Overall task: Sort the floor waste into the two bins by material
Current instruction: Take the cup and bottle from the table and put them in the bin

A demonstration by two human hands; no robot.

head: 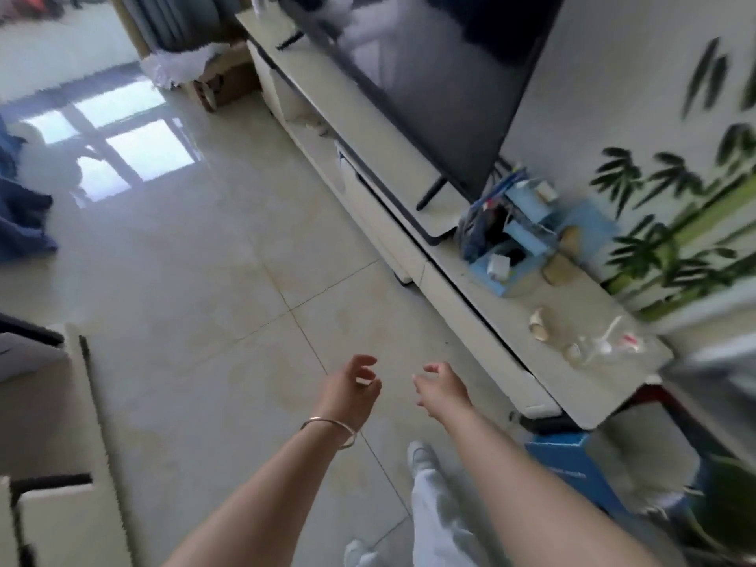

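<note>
**Both hands empty above bare tiled floor beside TV cabinet**

A living room with a pale, glossy tiled floor (196, 255) was shown, blurred by camera motion. A bright window reflection was seen on the tiles at the upper left. A long, low cream TV cabinet (482, 321) was seen running diagonally along the right wall, and a large dark television (421, 75) was carried on it. Just beside the television's stand, a cluttered light-blue organizer (511, 247) was seen on the cabinet top, and nearer the camera some small pale bits, too blurred to be identified, were scattered on the same top. Bamboo leaves were painted or printed on the wall at the right. A blue box (568, 472) was seen on the floor under the cabinet's near end. A dark blue cloth (24, 214) was visible at the left edge.

Both forearms were held out over the floor. The left hand (352, 390), with a thin bangle (331, 429) worn at its wrist, was held open with fingers loosely curled, and nothing was gripped. The right hand (444, 388) was likewise open and empty, near the left but apart from it. Pale trousers and a light shoe (421, 454) were seen below the arms.

Neither floor waste nor bins could be made out; the tiles under the hands were seen bare.
</note>
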